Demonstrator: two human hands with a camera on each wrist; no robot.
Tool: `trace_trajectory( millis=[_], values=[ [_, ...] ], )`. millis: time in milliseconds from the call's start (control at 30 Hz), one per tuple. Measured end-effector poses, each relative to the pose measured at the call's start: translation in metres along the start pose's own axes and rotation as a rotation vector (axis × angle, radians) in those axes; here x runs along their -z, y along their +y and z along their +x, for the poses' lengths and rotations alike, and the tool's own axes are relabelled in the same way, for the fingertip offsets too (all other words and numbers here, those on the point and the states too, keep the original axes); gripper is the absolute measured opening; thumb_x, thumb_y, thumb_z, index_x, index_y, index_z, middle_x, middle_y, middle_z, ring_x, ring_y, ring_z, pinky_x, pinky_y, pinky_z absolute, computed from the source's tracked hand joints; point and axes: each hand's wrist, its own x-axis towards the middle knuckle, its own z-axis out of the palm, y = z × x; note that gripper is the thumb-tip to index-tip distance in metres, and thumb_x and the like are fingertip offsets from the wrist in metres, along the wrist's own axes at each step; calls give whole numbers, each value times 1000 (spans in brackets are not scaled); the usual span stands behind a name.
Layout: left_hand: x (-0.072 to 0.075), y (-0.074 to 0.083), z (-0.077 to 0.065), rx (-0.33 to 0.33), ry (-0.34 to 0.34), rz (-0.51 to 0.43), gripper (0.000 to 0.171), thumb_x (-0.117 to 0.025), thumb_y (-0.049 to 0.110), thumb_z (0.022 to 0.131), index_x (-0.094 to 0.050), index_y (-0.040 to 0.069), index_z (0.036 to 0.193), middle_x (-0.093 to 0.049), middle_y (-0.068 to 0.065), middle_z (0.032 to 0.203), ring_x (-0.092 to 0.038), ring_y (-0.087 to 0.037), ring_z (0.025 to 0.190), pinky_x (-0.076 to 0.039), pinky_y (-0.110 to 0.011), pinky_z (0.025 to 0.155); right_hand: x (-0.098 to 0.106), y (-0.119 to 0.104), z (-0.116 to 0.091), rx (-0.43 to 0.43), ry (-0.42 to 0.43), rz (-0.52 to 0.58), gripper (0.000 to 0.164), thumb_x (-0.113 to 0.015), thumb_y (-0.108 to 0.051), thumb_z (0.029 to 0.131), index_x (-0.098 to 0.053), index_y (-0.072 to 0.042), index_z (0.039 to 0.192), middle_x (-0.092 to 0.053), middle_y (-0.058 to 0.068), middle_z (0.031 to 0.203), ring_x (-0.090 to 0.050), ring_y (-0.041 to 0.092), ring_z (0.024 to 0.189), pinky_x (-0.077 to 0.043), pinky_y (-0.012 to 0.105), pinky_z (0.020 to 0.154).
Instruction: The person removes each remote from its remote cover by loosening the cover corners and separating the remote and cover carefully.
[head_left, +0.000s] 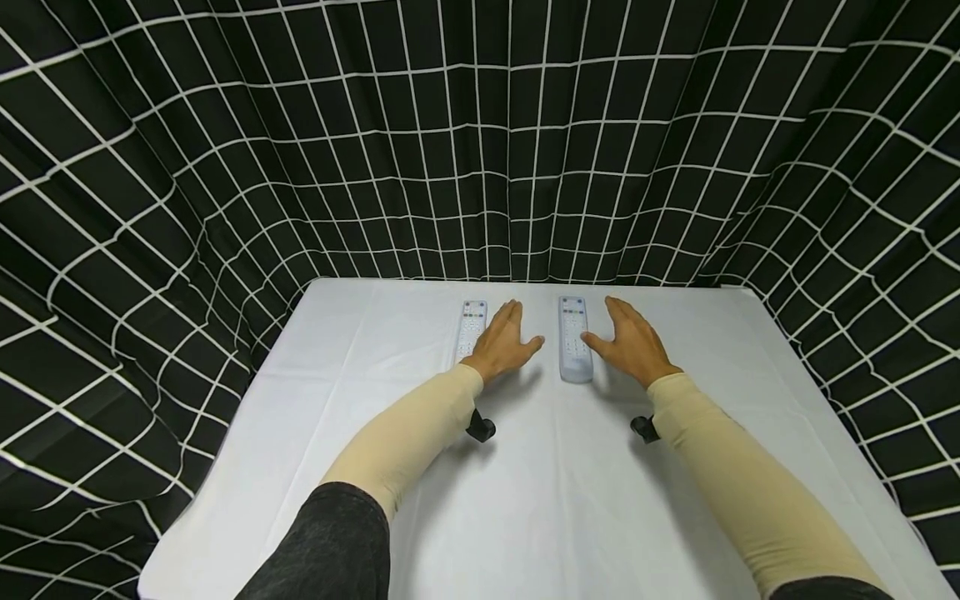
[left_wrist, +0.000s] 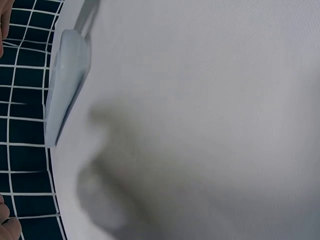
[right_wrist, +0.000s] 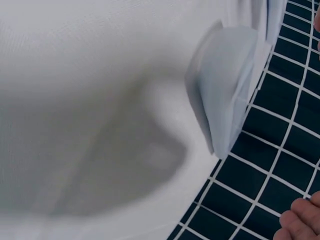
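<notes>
One bare left hand (head_left: 501, 343) and one right hand (head_left: 632, 342), empty, straight-fingered, hover near two long, pale-blue plastic remotes (head_left: 573, 362).

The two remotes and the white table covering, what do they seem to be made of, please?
Left remote and right remote: probably plastic, perhaps sleeved in silicone, satin-looking; their smooth, pale edges suggest it, without settling which. White covering: likely woven cloth, matte, judging by creases and fine texture.

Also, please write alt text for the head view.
A person's left hand and right hand hover above a white cloth-covered table. The left hand partly hides a long, pale-grey plastic remote control; a similar remote control lies between the hands. Black, white-gridded fabric hangs behind.
</notes>
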Motion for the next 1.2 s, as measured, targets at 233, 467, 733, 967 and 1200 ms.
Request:
trace_trajectory(
  millis=[233,467,733,967,1200],
  values=[
    [-10,3,-1,0,-29,-7,77,-59,42,93,-30,-3,148,-28,-16,153,-22,-27,141,-15,-30,112,-8,3,-1,5,-5,0,83,-68,-38,89,-29,9,146,-31,28,147,-28,44,134,-24,54,108],
    [-17,6,-3,0,-88,38,74,-55,41,96,-28,-4,148,-28,-16,153,-22,-27,141,-14,-28,112,-14,5,-3,-1,-25,11,80,-68,-36,90,-31,10,144,-33,28,146,-30,44,134,-24,53,108],
    [-25,8,-8,11,-161,68,73,-55,42,96,-30,-3,148,-29,-16,153,-23,-28,141,-19,-34,112,-22,6,-5,-50,-118,15,77,-66,-37,91,-34,11,143,-36,30,143,-33,46,131,-26,55,107],
    [-34,10,-11,3,-207,84,67,-53,41,98,-35,0,147,-32,-14,152,-23,-26,141,-21,-35,112,-29,6,-9,-45,-166,11,74,-66,-34,91,-36,13,140,-40,31,140,-36,45,130,-27,54,107],
    [-43,12,-15,-14,-209,73,58,-54,39,98,-44,3,143,-41,-7,148,-26,-25,140,-23,-36,111,-32,5,-14,-44,-190,11,68,-66,-30,91,-40,11,140,-46,32,135,-43,45,124,-34,55,102]
  ],
)
